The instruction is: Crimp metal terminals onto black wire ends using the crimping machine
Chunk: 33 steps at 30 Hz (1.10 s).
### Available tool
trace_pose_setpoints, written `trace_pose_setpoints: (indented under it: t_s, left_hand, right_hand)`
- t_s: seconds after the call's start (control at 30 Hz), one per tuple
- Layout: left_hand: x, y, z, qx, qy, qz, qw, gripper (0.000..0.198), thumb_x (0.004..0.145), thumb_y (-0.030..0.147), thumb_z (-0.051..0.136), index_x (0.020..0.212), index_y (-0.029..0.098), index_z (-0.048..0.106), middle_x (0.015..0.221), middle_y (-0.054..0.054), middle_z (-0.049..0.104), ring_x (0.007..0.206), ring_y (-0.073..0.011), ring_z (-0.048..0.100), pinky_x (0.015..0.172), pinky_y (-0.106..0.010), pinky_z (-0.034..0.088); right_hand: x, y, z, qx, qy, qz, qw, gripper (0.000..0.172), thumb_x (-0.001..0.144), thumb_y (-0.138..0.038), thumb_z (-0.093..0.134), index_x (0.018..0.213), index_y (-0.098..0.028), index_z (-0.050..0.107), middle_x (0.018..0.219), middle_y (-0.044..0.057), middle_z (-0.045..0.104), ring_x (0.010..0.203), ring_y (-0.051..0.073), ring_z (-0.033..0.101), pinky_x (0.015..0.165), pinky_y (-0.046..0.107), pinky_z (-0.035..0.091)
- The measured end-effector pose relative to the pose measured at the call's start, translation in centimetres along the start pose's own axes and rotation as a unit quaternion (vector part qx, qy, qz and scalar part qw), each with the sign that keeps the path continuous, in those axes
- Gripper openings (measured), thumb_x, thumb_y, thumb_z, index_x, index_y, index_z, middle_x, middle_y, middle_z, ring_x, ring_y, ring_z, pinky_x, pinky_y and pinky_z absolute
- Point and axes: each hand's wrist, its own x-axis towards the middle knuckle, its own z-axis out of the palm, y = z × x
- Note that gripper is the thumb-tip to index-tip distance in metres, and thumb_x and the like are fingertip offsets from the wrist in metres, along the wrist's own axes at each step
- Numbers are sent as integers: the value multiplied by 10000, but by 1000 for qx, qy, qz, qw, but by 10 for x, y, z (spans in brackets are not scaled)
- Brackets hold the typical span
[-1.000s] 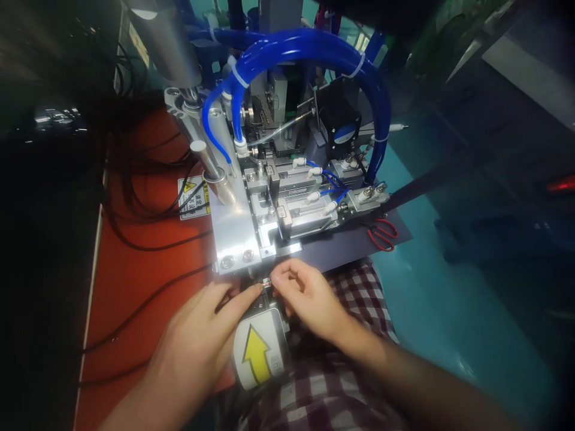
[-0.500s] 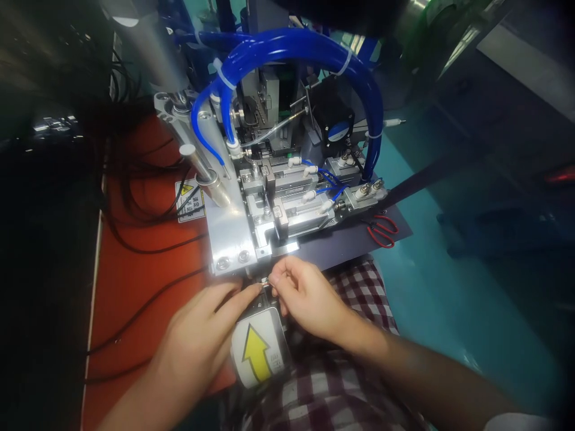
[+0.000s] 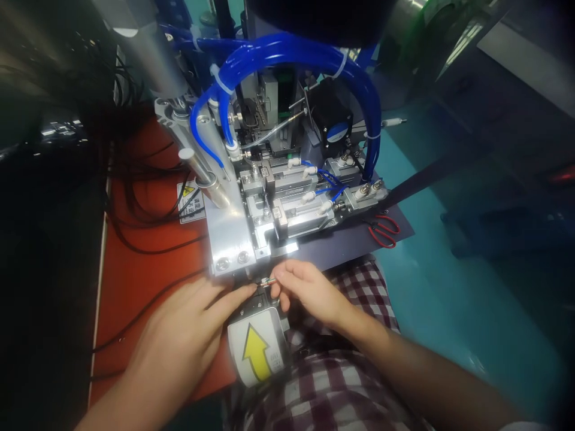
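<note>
My left hand lies over the front edge of the orange table, fingers pinched toward a tiny metal part. My right hand meets it from the right, thumb and forefinger pinched on the same small part. The part sits just below the front edge of the machine's aluminium plate. Directly under both hands is a black block with a white label bearing a yellow arrow. Whether the left fingers grip the part or only touch it is unclear.
A small pneumatic machine with blue air hoses and a steel cylinder fills the table behind my hands. Black cables trail across the orange surface. Red-handled scissors lie at the machine's right. My checked clothing shows below.
Both hands stay pinched together at the plate's front edge, shifting slightly lower. The view has tilted a little, so the machine appears higher and further left.
</note>
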Motion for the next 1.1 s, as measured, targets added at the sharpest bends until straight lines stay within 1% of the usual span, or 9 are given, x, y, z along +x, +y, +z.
trace_pose_setpoints:
  t_s: [0.07, 0.17, 0.3, 0.47, 0.6, 0.7, 0.83, 0.97, 1.1]
  left_hand:
    - [0, 3, 0, 13, -10, -3, 1000, 372, 918, 95, 420, 1145, 197, 696, 962, -78, 702, 802, -213, 639, 660, -302, 517]
    - [-2, 7, 0, 43, -27, -24, 998, 407, 913, 100, 395, 1164, 213, 695, 941, -76, 697, 757, -210, 634, 586, -290, 484]
    - [-5, 9, 1, 60, -46, -35, 997, 428, 915, 100, 392, 1202, 239, 678, 937, -67, 683, 747, -209, 627, 573, -292, 459]
    - [-3, 8, 1, 62, -45, -18, 997, 393, 931, 121, 406, 1201, 211, 676, 935, -72, 681, 771, -212, 641, 595, -288, 478]
    - [0, 10, 0, 64, -30, -21, 997, 395, 942, 140, 370, 1138, 203, 707, 899, -73, 687, 742, -211, 650, 570, -292, 479]
    - [-1, 10, 0, 67, -31, -19, 997, 388, 938, 137, 382, 1142, 204, 706, 907, -76, 687, 755, -214, 652, 570, -294, 476]
    - [-6, 7, 2, 62, -54, -17, 996, 393, 936, 134, 411, 1228, 216, 661, 959, -74, 682, 795, -219, 647, 599, -298, 478]
    - [-7, 6, 3, 57, -43, -25, 997, 392, 936, 128, 400, 1199, 215, 678, 935, -69, 679, 775, -213, 640, 603, -297, 478]
    - [-6, 7, 4, 57, -46, -22, 997, 401, 940, 125, 388, 1211, 228, 665, 946, -62, 681, 796, -211, 646, 605, -291, 478]
  right_hand:
    - [-1, 4, 3, -7, 18, -21, 1000, 211, 896, -303, 591, 743, -159, 571, 646, -45, 619, 466, 62, 520, 547, 221, 416]
    - [-3, 10, 8, -8, 33, -36, 999, 221, 845, -317, 659, 720, -174, 546, 588, -63, 576, 464, 71, 513, 526, 220, 415]
    - [-4, 10, 11, -43, 75, -79, 993, 188, 833, -302, 669, 740, -184, 556, 562, -71, 559, 475, 83, 513, 532, 225, 414]
    - [-7, 7, 6, -6, 114, -58, 992, 288, 882, -379, 602, 681, -186, 528, 472, -87, 486, 417, 73, 417, 503, 226, 365]
    - [-10, 6, 7, -6, 87, -53, 995, 191, 843, -322, 614, 739, -164, 591, 556, -66, 546, 436, 66, 441, 498, 223, 354]
    - [-9, 5, 11, 8, 69, -41, 997, 96, 751, -235, 648, 707, -166, 597, 522, -78, 507, 441, 66, 412, 481, 218, 318]
    - [-5, 4, 16, 74, 79, -22, 994, 79, 660, -204, 635, 629, -163, 575, 508, -74, 471, 453, 58, 354, 461, 214, 244]
    - [-3, 2, 19, 130, 87, 6, 988, 54, 604, -186, 622, 600, -151, 581, 538, -63, 467, 471, 47, 314, 451, 209, 178]
    - [-3, 0, 19, 137, 86, 21, 987, 55, 584, -183, 634, 618, -147, 611, 519, -68, 460, 460, 45, 325, 446, 207, 181]
